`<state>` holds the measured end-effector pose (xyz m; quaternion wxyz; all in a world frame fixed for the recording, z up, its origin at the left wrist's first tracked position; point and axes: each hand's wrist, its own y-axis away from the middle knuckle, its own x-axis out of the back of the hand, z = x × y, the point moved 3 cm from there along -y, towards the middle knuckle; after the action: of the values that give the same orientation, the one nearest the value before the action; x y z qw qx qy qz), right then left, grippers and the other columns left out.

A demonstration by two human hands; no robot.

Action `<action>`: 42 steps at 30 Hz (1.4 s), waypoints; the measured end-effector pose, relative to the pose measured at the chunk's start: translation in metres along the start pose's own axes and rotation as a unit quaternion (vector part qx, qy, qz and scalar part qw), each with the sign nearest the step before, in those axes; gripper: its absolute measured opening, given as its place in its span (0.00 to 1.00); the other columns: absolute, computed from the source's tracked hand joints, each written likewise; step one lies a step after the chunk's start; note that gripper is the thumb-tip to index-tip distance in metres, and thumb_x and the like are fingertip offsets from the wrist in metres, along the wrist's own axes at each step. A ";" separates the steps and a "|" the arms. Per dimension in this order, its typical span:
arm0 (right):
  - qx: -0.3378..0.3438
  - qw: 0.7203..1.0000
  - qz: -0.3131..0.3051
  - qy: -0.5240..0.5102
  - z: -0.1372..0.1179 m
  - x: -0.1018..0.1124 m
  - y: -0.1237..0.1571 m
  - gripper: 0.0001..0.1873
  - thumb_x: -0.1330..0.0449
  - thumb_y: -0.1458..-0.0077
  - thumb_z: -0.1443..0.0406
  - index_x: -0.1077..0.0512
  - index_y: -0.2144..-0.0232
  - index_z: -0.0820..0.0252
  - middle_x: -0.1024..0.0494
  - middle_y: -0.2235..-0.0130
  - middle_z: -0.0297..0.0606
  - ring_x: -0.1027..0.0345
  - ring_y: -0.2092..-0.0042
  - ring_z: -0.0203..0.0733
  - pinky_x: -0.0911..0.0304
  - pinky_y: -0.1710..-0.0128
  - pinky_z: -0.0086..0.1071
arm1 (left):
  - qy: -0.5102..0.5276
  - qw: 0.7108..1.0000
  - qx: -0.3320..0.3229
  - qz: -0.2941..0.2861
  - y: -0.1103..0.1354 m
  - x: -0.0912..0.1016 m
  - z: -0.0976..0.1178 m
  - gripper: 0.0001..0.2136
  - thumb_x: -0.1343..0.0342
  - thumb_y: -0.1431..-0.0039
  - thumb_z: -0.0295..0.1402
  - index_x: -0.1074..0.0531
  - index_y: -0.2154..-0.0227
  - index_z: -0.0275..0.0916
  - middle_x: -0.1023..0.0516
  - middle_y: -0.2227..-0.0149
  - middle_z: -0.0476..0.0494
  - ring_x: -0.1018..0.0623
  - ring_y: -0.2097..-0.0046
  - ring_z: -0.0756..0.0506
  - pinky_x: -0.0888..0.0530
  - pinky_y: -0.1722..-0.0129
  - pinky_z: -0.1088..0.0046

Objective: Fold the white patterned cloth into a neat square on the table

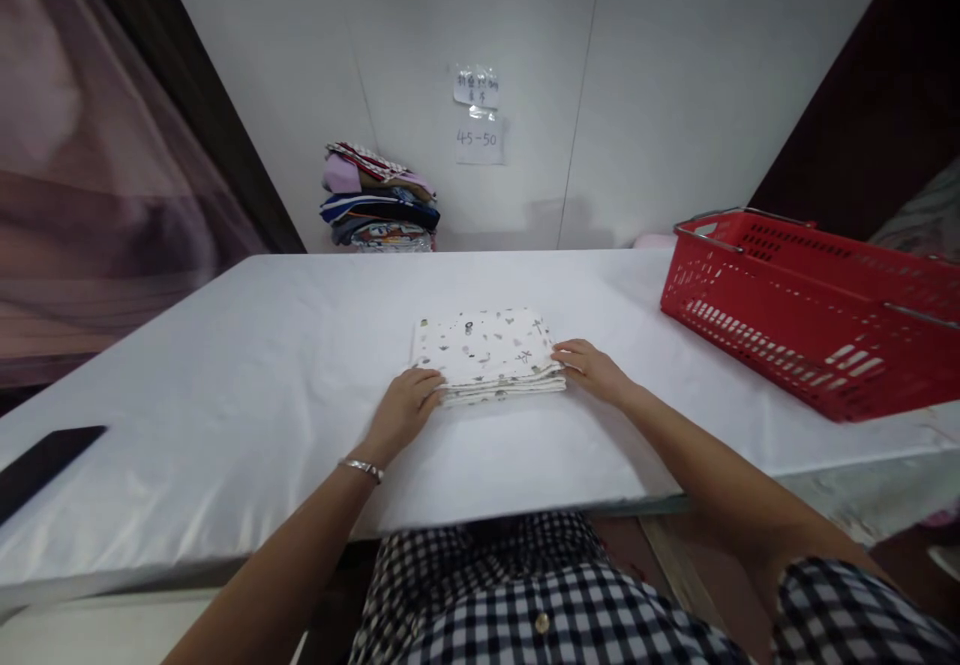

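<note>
Folded white printed cloth lies flat on white-covered worktop, directly between hands, long axis running left to right, layered folded edges facing wearer. Left hand touches near left corner, fingers bent together. Right hand touches right side close to near corner, fingers extended, close together. Neither hand nearer: both in contact. Whether either pinches layers, cannot tell. Red plastic basket stands well apart, to right. Stack of folded textiles sits beyond worktop's far edge, by wall.

Seemingly a textile workroom: white handwritten paper notes at twelve o'clock, a multicoloured folded fabric stack towards eleven, a red perforated plastic basket near three.
</note>
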<state>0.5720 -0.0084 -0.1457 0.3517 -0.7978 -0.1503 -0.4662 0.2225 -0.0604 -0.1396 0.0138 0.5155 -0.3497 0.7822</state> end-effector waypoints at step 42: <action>-0.220 0.955 0.087 -0.178 -0.009 -0.001 0.018 0.12 0.47 0.47 0.62 0.24 0.67 0.57 0.23 0.63 0.38 0.31 0.61 0.41 0.37 0.64 0.32 | 0.018 0.999 0.030 0.028 0.007 -0.002 0.001 0.14 0.55 0.36 0.40 0.26 0.63 0.40 0.21 0.61 0.43 0.24 0.57 0.43 0.27 0.55 0.61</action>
<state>0.5757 -0.0278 -0.1516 0.1746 -0.9354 -0.0341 -0.3055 0.2215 -0.0658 -0.1444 -0.0168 0.4913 -0.3403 0.8016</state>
